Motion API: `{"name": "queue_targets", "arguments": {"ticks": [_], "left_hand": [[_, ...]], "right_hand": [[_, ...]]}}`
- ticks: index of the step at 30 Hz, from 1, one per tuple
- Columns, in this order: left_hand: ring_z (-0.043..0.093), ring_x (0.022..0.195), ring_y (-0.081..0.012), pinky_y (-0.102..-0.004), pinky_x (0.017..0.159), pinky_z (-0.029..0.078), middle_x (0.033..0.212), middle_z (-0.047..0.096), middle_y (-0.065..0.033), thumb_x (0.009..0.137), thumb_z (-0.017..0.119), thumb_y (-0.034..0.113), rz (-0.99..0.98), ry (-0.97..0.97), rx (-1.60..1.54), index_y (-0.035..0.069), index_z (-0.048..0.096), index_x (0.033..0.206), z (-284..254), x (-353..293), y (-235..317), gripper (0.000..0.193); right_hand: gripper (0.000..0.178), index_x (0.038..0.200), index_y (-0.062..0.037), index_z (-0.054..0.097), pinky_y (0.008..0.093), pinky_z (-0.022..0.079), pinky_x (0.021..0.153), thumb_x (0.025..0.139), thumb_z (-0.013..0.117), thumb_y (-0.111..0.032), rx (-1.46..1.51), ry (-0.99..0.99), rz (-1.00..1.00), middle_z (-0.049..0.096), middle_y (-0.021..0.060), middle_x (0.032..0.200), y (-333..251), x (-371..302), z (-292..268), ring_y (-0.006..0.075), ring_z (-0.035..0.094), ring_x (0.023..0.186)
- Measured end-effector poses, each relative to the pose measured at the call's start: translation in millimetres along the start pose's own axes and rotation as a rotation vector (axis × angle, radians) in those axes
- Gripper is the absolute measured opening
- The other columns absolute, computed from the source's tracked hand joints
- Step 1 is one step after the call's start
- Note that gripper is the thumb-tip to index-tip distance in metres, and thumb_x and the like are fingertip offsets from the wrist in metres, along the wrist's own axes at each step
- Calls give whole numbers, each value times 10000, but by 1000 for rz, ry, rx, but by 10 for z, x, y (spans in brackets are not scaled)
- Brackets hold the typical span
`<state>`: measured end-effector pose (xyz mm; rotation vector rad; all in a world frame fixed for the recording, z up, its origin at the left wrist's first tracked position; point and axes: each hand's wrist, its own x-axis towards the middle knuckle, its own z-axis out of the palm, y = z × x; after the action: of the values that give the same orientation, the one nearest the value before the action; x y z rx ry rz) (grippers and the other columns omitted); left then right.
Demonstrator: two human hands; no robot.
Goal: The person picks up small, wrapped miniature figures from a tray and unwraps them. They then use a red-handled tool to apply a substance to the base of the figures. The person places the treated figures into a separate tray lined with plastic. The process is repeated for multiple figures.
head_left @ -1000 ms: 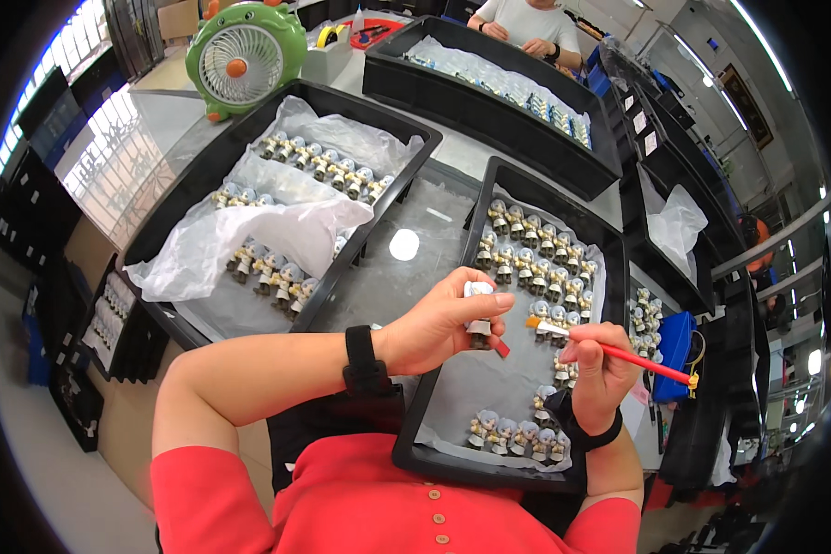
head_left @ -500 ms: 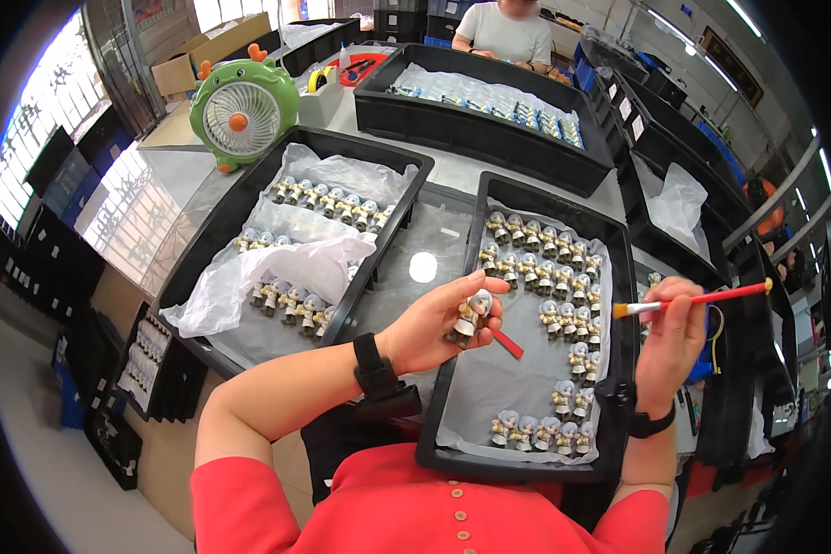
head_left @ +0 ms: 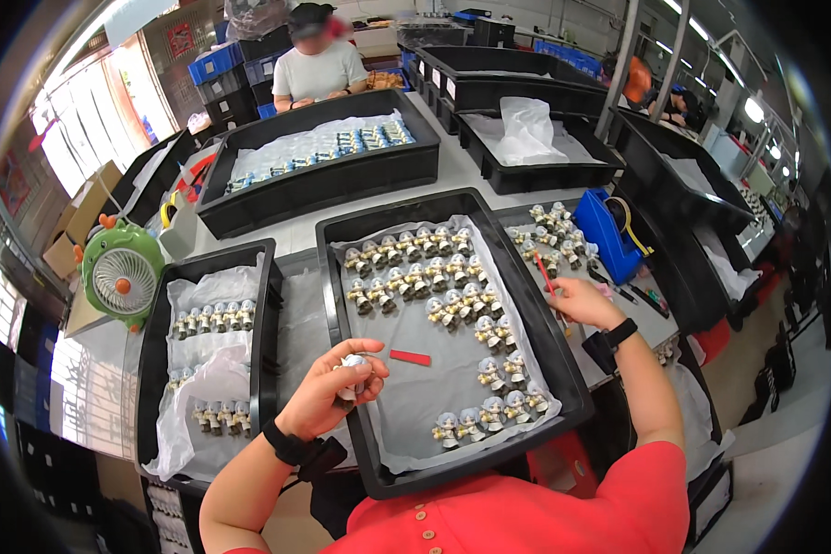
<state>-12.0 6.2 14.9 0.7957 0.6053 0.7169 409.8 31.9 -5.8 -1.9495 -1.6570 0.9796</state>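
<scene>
My left hand (head_left: 321, 395) is closed on a small figurine (head_left: 353, 366) with pale hair, above the left rim of the middle black tray (head_left: 563, 369). Fingers partly cover it. To the right of that tray, my right hand (head_left: 584, 303) grips a red-handled paintbrush (head_left: 542, 270); its bristle end points down below the hand and is partly hidden. Rows of matching figurines (head_left: 408, 245) stand on the tray's translucent liner, along the far, right and near sides. A flat red strip (head_left: 410, 357) lies on the liner, close to my left hand.
A left black tray (head_left: 266, 314) holds more figurines under crumpled film. On the right table stand loose figurines (head_left: 563, 235), a blue tape dispenser (head_left: 609, 235) and pens (head_left: 651, 300). A green fan (head_left: 120, 277) is far left. Beyond a large black tray (head_left: 332, 171), a person (head_left: 319, 69) sits.
The view has swung right. My right hand has moved down to the table right of the tray, and the brush now points upward by its handle. The figurine stays in my left hand.
</scene>
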Motion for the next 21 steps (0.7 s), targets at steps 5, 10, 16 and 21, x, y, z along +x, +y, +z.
{"name": "queue_targets", "arguments": {"ticks": [5,10,16,21], "left_hand": [[509,697,-99,-205,592,408,1003,618,-86,914,597,162,-94,-35,236,31,493,1241,103,-92,107,368],[528,685,-73,-217,633,453,941,611,-28,861,634,142,-162,-90,482,31,535,1119,190,-60,10,298],[571,754,-98,-263,675,464,885,622,-33,842,633,155,-30,-51,804,44,552,1099,271,-684,328,291],[598,794,-167,-296,704,459,873,627,-67,814,649,170,-58,182,1230,43,586,1007,-212,-1432,574,240]], "right_hand": [[283,1049,22,610,442,485,754,801,599,-114,-360,154,-306,624,291,890,633,212,297,418,612,893],[331,1148,10,555,279,441,465,827,566,-71,-123,140,-92,553,43,656,331,-39,88,126,541,521],[295,1164,-26,557,183,354,459,883,569,-117,155,28,-243,554,-1,704,-664,-157,67,42,499,550],[295,1162,-29,561,173,384,526,888,556,-138,154,-136,-415,551,-7,731,-1099,-321,179,35,497,585]]}}
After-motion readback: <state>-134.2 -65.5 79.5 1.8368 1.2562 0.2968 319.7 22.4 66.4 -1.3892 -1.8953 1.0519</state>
